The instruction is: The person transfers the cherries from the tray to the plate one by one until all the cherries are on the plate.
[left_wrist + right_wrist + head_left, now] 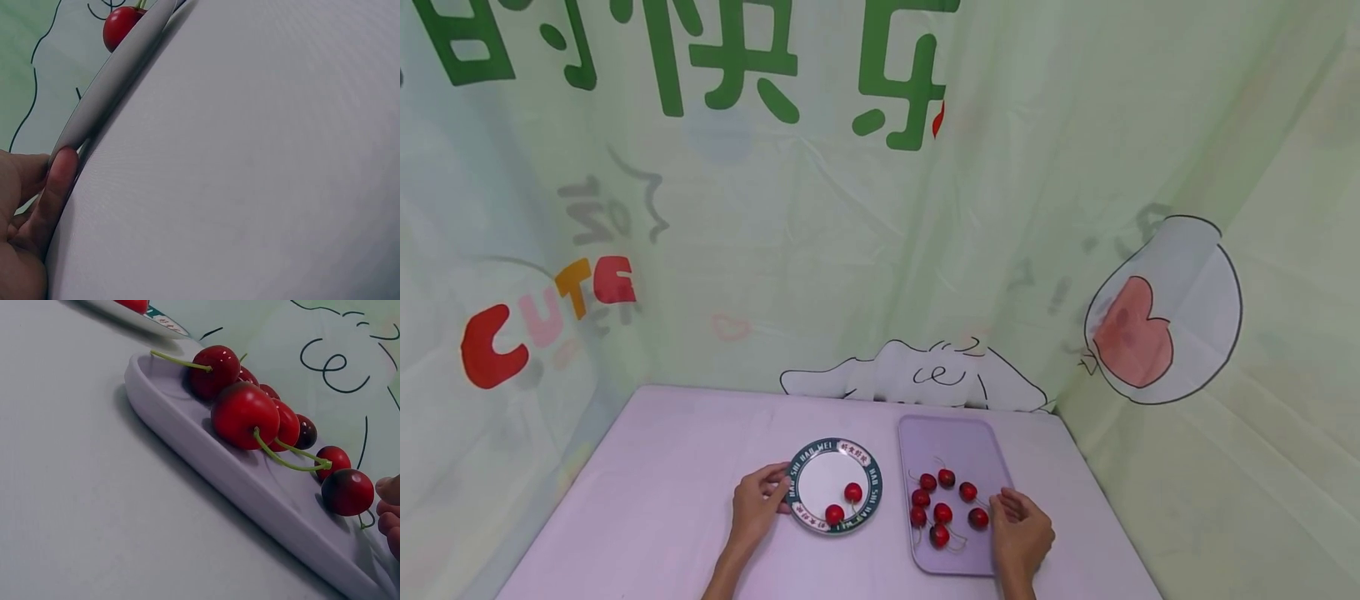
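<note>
My left hand (754, 503) holds the left rim of a round white plate (822, 479) with a dark green lettered border. In the left wrist view a finger (61, 172) lies under the plate's edge. Two red cherries (853, 492) are on the plate, at its right and front. My right hand (1024, 533) is at the right side of a lilac tray (951, 437), fingers loosely bent and holding nothing. Just left of its fingertips lies a dark red cherry (348, 492) with a curled stem. Several more cherries (245, 416) with green stems lie in the tray.
Both plate and tray are on a table with a pale pinkish cover (700, 442), the plate left of the tray. A pale green curtain (820, 250) with printed letters and drawings hangs behind the table and along its sides.
</note>
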Demonstrator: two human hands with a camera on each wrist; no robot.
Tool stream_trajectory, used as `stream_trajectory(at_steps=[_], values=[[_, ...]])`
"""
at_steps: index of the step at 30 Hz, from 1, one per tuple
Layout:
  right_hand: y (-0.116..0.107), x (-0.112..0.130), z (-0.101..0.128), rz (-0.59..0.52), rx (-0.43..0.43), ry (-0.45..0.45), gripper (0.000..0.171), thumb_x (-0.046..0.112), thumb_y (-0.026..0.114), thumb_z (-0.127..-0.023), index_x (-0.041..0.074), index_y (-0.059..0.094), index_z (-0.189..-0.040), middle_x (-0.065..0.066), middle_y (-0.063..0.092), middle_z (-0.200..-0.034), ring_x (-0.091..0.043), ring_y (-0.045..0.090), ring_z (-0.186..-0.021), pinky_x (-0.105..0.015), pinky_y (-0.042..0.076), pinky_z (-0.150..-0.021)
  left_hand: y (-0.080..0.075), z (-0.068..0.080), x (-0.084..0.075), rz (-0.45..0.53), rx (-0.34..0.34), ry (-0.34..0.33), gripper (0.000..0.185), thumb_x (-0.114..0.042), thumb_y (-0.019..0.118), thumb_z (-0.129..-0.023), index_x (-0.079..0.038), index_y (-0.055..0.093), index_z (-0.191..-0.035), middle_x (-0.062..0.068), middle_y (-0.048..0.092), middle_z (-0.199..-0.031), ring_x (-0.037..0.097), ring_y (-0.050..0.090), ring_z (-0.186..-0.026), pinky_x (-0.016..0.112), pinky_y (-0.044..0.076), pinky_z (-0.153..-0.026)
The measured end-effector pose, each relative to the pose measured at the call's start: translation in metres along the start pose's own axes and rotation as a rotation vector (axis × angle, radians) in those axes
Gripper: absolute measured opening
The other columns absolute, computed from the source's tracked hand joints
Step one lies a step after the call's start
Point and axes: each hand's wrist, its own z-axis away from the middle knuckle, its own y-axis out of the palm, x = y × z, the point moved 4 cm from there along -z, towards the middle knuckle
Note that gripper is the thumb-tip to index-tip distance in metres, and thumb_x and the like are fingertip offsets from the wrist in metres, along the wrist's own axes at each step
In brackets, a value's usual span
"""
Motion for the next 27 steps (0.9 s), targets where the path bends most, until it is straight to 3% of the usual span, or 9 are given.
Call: stream_trajectory(at_steps=[6, 17, 27], values=[[0.0014, -0.0078, 0.0001, 0.056, 0.022, 0.016, 0.023, 0.000, 0.086, -0.087, -0.001, 0.082, -0.110, -0.022, 0.083, -0.099, 0.021, 0.053, -0.063, -0.002, 0.042, -0.059, 0.0004, 0.0005, -0.0007, -0.009, 0.000, -0.018, 0.033, -0.005, 0.071, -0.104, -0.002, 0.073, -0.137, 0.017, 0.078, -0.113, 0.010, 0.069, -0.059, 0.019, 0.060, -0.058], [0.0038, -0.0038, -0.0012, 0.139, 0.068, 0.030, 0.023, -0.003, 0.085, -0.086, -0.005, 0.081, -0.108, -0.025, 0.082, -0.097, -0.018, 0.075, -0.067, -0.010, 0.045, -0.056, -0.0006, 0.0015, -0.0044, -0.013, -0.002, 0.000, 0.033, -0.005, 0.071, -0.104, 0.000, 0.072, -0.137, 0.017, 0.078, -0.112, 0.011, 0.069, -0.059, 0.020, 0.060, -0.057], [0.0029, -0.0070, -0.0027, 0.117, 0.109, 0.025, 0.024, -0.010, 0.082, -0.082, -0.007, 0.080, -0.106, -0.024, 0.082, -0.093, -0.009, 0.069, -0.064, -0.006, 0.041, -0.056, 0.0000, 0.0015, -0.0043, -0.025, -0.002, -0.001, 0.034, -0.005, 0.071, -0.104, -0.001, 0.072, -0.138, 0.017, 0.078, -0.113, 0.011, 0.068, -0.060, 0.021, 0.060, -0.058]])
